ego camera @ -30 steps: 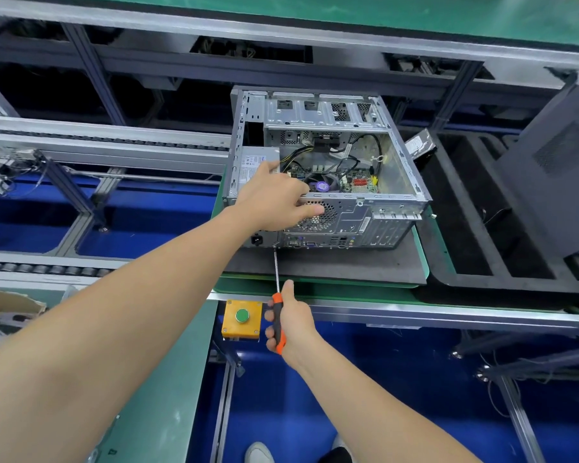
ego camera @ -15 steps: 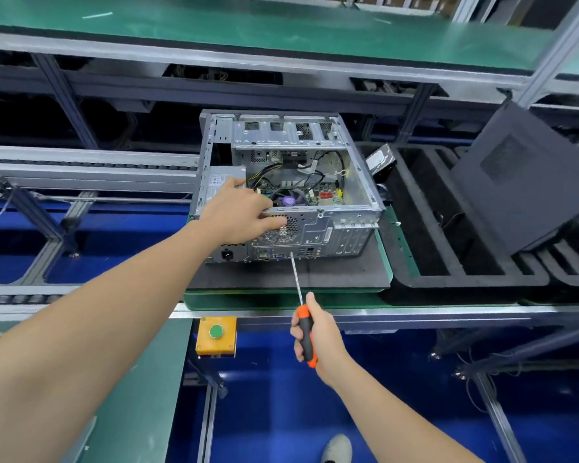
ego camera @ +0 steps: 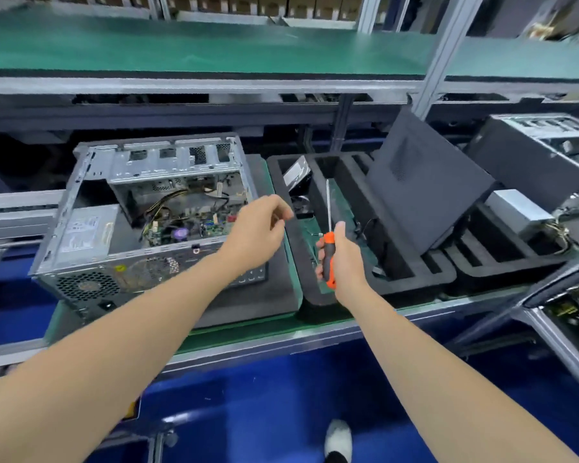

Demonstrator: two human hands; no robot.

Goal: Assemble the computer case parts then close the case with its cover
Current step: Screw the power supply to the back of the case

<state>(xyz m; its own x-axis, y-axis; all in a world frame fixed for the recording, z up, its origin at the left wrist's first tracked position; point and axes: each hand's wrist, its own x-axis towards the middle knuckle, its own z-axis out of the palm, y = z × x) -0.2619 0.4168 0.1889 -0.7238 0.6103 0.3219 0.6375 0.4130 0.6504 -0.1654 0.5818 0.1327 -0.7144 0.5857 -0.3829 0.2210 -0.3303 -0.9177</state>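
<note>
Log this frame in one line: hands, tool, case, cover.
left hand: loosely curled, empty | right hand: grips screwdriver, shaft up | case: open | cover: leaning in foam tray

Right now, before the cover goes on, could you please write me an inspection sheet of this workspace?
Surface: green belt carries a black foam pad and a black foam tray.
Job's things: open computer case stands on the pad, power supply inside; black cover leans in the tray, not fitted.
Clutter: hard drive in the tray's far-left compartment.
Hands: left hand in the air by the case's right end, fingers loosely curled, contents unclear; right hand grips the screwdriver, shaft up.
Cables: yellow and black wires inside the case.
Surroundings: green shelf above; second case at right.
</note>
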